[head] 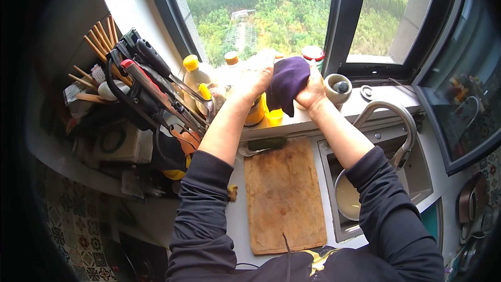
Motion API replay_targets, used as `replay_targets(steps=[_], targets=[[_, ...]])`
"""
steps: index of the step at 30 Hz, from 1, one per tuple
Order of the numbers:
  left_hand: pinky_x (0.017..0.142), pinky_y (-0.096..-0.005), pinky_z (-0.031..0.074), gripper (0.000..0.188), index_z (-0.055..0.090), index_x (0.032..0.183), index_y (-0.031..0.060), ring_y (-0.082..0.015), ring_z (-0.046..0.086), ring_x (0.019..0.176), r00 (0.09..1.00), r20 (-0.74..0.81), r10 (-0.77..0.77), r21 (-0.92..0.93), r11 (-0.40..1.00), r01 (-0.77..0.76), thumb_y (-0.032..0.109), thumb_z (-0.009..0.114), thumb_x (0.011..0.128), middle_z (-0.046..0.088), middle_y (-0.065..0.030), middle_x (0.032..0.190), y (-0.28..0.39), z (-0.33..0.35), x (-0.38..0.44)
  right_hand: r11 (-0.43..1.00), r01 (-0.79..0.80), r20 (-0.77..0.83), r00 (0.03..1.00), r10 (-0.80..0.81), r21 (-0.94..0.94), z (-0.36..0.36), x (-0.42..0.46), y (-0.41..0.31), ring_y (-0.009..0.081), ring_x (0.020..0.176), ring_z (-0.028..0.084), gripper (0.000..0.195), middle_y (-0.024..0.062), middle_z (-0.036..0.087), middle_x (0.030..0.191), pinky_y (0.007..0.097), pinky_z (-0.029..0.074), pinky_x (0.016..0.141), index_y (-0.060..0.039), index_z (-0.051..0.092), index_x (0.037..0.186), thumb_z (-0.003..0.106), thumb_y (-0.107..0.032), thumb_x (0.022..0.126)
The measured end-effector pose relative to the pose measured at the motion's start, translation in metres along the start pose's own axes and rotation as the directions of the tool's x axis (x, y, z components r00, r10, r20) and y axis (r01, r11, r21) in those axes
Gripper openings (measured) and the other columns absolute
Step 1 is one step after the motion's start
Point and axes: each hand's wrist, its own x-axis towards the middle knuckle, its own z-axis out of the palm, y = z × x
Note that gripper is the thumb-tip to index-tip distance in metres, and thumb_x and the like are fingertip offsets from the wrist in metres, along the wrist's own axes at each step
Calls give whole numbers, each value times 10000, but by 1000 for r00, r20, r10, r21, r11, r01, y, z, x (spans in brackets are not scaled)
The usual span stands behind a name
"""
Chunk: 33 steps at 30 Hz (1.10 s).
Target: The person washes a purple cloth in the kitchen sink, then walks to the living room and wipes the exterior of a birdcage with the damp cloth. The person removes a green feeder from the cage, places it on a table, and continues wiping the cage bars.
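A dark purple cloth (288, 82) hangs bunched between my hands, raised in front of the windowsill. My right hand (313, 89) grips its right side, thumb up. At the cloth's left edge is my left hand (259, 73), also holding it; glare washes out the fingers, and some are hidden behind the fabric. Behind and below my hands stand a jar with a dark label (255, 112), a yellow container (274, 116) and a red-rimmed lidded jar (313, 53). A stone mortar (337, 88) with a pestle in it sits right of my right hand.
Below lies a wooden cutting board (285, 199), a cucumber (267, 143) at its far edge. The sink (419, 182) at right has a curved faucet (391, 105) and a bowl (346, 197). A crowded knife and utensil rack (145, 86) stands left, beside yellow-capped bottles (191, 74).
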Motion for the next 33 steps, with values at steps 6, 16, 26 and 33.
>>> replay_targets(steps=[6, 16, 26, 33], targets=[[957, -373, 452, 324, 542, 1295, 222, -279, 601, 1144, 999, 47, 9, -103, 995, -4, 218, 419, 995, 615, -123, 1265, -22, 12, 9, 998, -42, 49, 998, 40, 54, -11, 14, 1, 336, 1255, 512, 636, 169, 542, 1341, 503, 361, 1115, -52, 467, 1352, 298, -565, 1018], [979, -376, 441, 338, 584, 1251, 133, -309, 594, 1124, 998, -41, -42, -92, 995, 38, 160, 406, 966, 634, -170, 1199, -41, 48, 23, 996, -28, 272, 962, 3, 88, -39, -1, -8, 323, 1274, 499, 603, 144, 533, 1364, 486, 359, 1123, -72, 471, 1382, 336, -532, 1016], [906, -354, 501, 328, 592, 1217, -58, -250, 649, 1035, 919, -383, -88, -654, 728, -203, 134, 512, 964, 675, -192, 1121, 37, 87, -74, 988, 142, 243, 962, -121, -68, -27, -223, -48, 313, 1319, 477, 698, 165, 490, 1428, 475, 345, 1140, -46, 380, 1456, 391, -567, 992], [1150, -483, 322, 675, 308, 1520, 162, -271, 441, 1358, 671, 560, 486, -149, -738, 658, 579, 376, 994, 351, -92, 1549, 185, 208, -271, 949, 249, -27, 966, -259, -195, -82, -373, -70, 294, 1302, 503, 679, 151, 507, 1420, 453, 377, 1122, -17, 362, 1459, 410, -521, 1007]])
